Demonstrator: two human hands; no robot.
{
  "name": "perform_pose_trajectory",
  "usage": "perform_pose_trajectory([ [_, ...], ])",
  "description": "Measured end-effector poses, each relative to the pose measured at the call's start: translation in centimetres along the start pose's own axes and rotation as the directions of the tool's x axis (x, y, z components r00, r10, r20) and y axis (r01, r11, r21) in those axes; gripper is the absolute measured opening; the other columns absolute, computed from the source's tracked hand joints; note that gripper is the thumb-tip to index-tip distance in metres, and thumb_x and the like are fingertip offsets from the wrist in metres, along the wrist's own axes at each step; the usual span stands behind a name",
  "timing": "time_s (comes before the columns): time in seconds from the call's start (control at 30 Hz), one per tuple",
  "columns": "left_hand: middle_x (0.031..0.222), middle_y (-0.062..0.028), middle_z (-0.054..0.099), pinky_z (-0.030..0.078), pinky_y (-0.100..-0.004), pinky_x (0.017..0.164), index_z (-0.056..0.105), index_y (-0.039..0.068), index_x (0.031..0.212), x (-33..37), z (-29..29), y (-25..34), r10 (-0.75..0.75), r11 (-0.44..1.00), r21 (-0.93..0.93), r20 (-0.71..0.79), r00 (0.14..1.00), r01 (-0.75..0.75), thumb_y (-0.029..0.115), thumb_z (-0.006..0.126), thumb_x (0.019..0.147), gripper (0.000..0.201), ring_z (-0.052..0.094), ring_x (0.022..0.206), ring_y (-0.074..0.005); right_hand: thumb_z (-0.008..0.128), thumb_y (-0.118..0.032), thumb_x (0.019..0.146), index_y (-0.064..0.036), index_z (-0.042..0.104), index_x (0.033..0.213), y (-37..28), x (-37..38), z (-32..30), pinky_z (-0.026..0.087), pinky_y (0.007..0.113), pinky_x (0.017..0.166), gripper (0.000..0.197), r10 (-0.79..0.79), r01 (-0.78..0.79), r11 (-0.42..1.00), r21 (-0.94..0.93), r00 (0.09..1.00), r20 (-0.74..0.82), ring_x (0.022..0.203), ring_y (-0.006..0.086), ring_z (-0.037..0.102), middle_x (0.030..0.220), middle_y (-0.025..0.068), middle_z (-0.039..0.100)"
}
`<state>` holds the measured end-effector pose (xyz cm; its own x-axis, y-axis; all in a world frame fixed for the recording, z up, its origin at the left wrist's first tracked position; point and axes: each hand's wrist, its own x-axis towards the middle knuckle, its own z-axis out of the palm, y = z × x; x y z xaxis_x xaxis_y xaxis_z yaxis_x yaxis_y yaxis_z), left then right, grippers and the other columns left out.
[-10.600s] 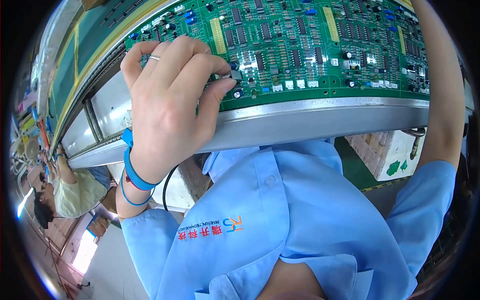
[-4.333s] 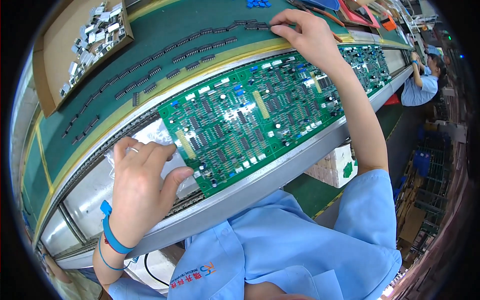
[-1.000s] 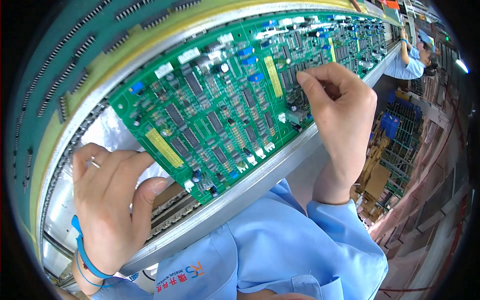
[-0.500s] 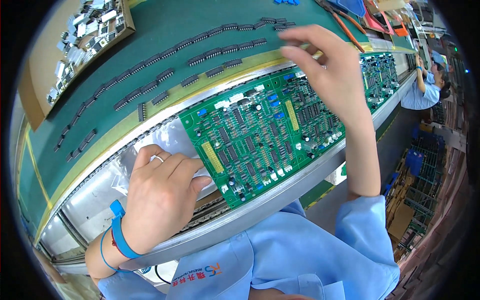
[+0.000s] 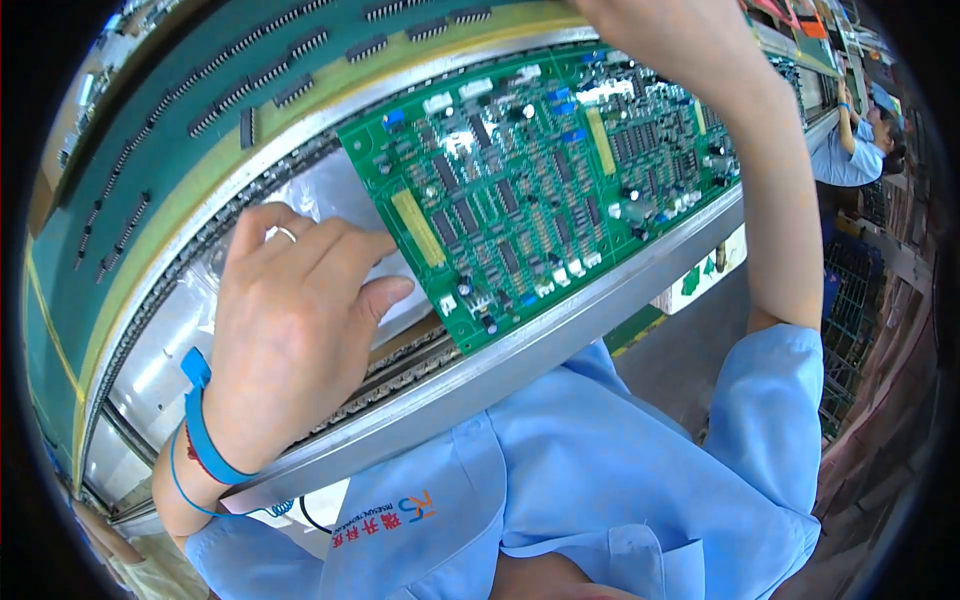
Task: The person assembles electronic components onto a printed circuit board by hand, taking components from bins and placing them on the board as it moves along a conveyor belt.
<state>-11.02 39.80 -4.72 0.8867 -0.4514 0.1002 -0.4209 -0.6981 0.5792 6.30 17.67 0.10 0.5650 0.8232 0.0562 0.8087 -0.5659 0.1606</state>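
Observation:
A green circuit board (image 5: 500,200), filled with chips, resistors, white connectors and a yellow socket, lies across the metal rails in front of me. My left hand (image 5: 300,290) is at its left edge, fingers bent and thumb apart, the index fingertip by the board's edge; I see nothing held in it. Over the far right part of the boards my right hand (image 5: 675,35) reaches away, and its fingers are cut off by the top of the view. Black IC chips (image 5: 365,47) lie in rows on the green mat beyond the far rail.
The near metal rail (image 5: 560,310) runs between me and the board, with a chain (image 5: 390,393) along its inner side. Clear plastic sheeting (image 5: 310,195) lies under my left hand. A blue wrist strap (image 5: 207,435) with a cord circles my left wrist. Another person (image 5: 850,150) is at the far right.
My right hand has moved away toward the far side, its fingers leaving the view. The view has shifted, cutting off the far mat. My left hand stays at the board's left edge.

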Motion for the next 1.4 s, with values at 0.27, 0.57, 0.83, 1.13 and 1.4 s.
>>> perform_pose_trajectory([
  [0.27, 0.082, -0.0100, 0.064, 0.040, -0.0401, 0.081, 0.065, 0.002, 0.094, -0.3, 0.2, -0.6, -0.014, 0.998, -0.057, 0.038, 0.999, 0.016, 0.008, 0.072, 0.078, 0.019, 0.057, 0.077, -0.0292, 0.070, -0.006, 0.084, -0.0026, 0.067, 0.089, -6.6, -6.0, -1.0, 0.044, 0.025, 0.054, 0.007, 0.305, -0.265, 0.895, 0.358, 0.950, -0.060, 0.061, 0.0116, 0.057, 0.076, 0.0034, 0.062],
  [0.57, 0.080, -0.0092, 0.063, 0.042, -0.0416, 0.083, 0.064, 0.003, 0.094, -0.6, 0.9, -1.5, 0.029, 0.989, -0.143, 0.025, 0.999, -0.026, 0.006, 0.072, 0.077, 0.019, 0.058, 0.073, -0.0293, 0.072, -0.001, 0.079, -0.0006, 0.066, 0.083, -13.6, -7.2, -0.1, 0.045, 0.024, 0.053, 0.007, 0.559, -0.554, 0.693, 0.462, 0.817, 0.141, 0.057, 0.0110, 0.056, 0.072, 0.0050, 0.062],
  [0.83, 0.080, -0.0095, 0.062, 0.043, -0.0424, 0.085, 0.064, 0.003, 0.098, -1.4, 0.6, -2.2, 0.055, 0.993, -0.108, 0.033, 0.998, -0.051, 0.008, 0.074, 0.075, 0.025, 0.060, 0.074, -0.0286, 0.072, -0.006, 0.078, -0.0059, 0.060, 0.078, -14.7, -6.4, 0.0, 0.047, 0.037, 0.051, 0.012, 0.603, -0.596, 0.692, 0.407, 0.788, 0.128, 0.058, 0.0284, 0.061, 0.072, 0.0077, 0.060],
  [1.13, 0.082, -0.0103, 0.063, 0.043, -0.0428, 0.085, 0.064, 0.002, 0.099, -2.1, 0.4, -3.1, 0.064, 0.993, -0.105, 0.021, 0.998, -0.062, 0.008, 0.074, 0.074, 0.027, 0.058, 0.072, -0.0296, 0.072, -0.004, 0.078, -0.0055, 0.060, 0.077, -15.2, -6.1, -0.2, 0.047, 0.036, 0.052, 0.012, 0.622, -0.627, 0.698, 0.344, 0.770, 0.141, 0.057, 0.0277, 0.060, 0.072, 0.0077, 0.061],
  [1.4, 0.081, -0.0100, 0.062, 0.043, -0.0438, 0.084, 0.063, 0.002, 0.100, -2.3, 0.7, -3.2, 0.067, 0.992, -0.108, 0.022, 0.998, -0.064, 0.008, 0.074, 0.075, 0.028, 0.058, 0.072, -0.0290, 0.072, -0.003, 0.078, -0.0052, 0.060, 0.077, -15.3, -5.9, -0.3, 0.047, 0.033, 0.050, 0.012, 0.655, -0.662, 0.658, 0.360, 0.739, 0.161, 0.055, 0.0235, 0.060, 0.071, 0.0070, 0.062],
])
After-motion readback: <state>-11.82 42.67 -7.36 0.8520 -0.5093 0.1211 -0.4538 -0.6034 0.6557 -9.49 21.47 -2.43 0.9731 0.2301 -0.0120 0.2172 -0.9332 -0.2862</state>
